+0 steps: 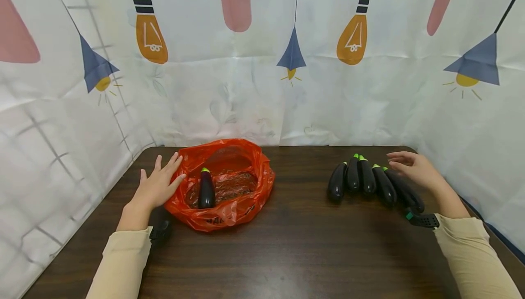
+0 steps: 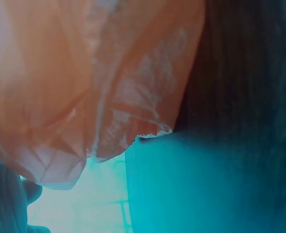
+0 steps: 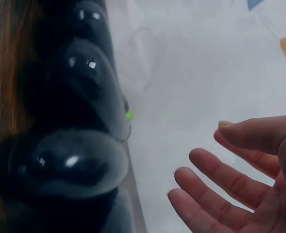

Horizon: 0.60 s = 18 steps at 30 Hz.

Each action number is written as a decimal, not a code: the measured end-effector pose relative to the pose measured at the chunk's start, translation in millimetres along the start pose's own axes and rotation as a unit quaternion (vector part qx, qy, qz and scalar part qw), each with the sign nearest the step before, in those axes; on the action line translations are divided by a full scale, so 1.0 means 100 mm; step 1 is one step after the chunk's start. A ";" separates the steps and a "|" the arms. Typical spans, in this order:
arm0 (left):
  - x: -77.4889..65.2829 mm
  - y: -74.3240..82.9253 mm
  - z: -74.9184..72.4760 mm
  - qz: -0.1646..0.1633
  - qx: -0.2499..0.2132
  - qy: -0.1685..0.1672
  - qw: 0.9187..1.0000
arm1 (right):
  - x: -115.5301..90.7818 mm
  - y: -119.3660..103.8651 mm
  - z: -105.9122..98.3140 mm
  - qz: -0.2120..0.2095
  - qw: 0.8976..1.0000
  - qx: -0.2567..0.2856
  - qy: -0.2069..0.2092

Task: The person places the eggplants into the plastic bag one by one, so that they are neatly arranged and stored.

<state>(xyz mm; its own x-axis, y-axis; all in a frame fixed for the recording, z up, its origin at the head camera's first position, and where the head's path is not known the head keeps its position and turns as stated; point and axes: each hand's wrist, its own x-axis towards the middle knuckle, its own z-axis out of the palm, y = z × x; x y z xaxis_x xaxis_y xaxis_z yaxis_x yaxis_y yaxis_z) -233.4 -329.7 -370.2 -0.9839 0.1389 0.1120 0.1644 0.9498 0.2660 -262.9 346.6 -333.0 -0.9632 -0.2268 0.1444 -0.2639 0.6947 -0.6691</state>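
A red plastic bag lies with its mouth spread wide on the left half of the table, and one dark eggplant with a green tip rests inside it. My left hand is at the bag's left rim, fingers spread, the fingertips right at the plastic. On the right side, several eggplants lie side by side in a row, their green ends pointing away from me. My right hand hovers by the right end of that row. In the right wrist view its fingers are extended and hold nothing.
The dark wooden table runs back to a white fabric curtain printed with lamps and bulbs. Curtain also hangs along the left and right sides. A black strap is on the right wrist, another on the left.
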 end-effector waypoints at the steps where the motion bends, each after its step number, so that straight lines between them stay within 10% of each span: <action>1: 0.00 0.00 0.00 0.000 -0.001 0.000 1.000 | 0.00 0.03 0.00 0.003 1.000 -0.002 -0.002; 18: 0.04 -0.02 0.01 -0.002 -0.011 -0.002 1.000 | -0.10 0.35 -0.11 0.050 0.994 -0.084 -0.050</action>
<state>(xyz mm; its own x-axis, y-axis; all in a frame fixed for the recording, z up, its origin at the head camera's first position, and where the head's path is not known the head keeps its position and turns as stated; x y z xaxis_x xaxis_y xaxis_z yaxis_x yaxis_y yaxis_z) -237.8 -330.6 -371.4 -0.9848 0.1362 0.1074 0.1619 0.9438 0.2881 -263.4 380.5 -350.2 -0.9773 -0.2118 0.0051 -0.1804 0.8193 -0.5442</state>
